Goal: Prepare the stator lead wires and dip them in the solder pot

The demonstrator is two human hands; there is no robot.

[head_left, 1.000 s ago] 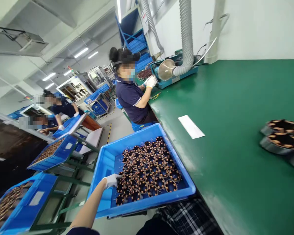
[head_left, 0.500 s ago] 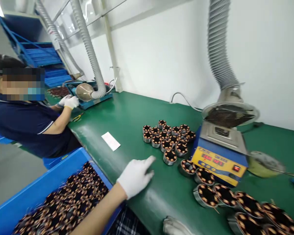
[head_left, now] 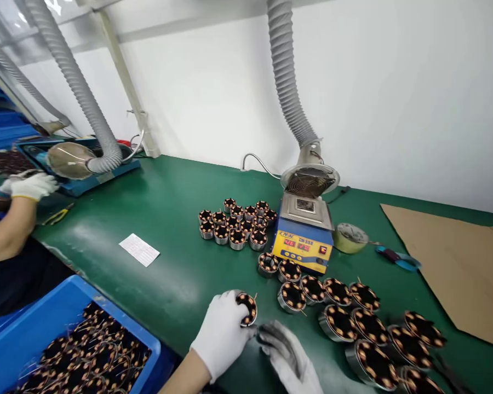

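Observation:
My left hand [head_left: 224, 331], in a white glove, grips a motor stator [head_left: 247, 310], a metal ring with copper windings and a dark centre. It holds the stator low over the green bench, its fingers closed round the left side. Just to the right is my right hand [head_left: 290, 355], also gloved, with greyish, worn fingertips. Its fingers reach toward the left hand, apart from each other in part, and nothing shows in them. More stators [head_left: 337, 323] stand in loose rows to the right. A tighter group of stators [head_left: 237, 224] stands farther back.
A blue and yellow solder pot [head_left: 302, 249] sits under a fume hood [head_left: 310, 179]. Beside it are a tape roll [head_left: 350, 238] and cardboard [head_left: 460, 268]. A paper slip [head_left: 139, 249] lies left. A blue bin [head_left: 145, 334] holds many stators. A co-worker's gloved hands [head_left: 33, 186] are far left.
The view has swung right. My left hand, empty and pointing before, now holds a stator; one stator is gone from the near edge of the back group. My right hand has come up beside it.

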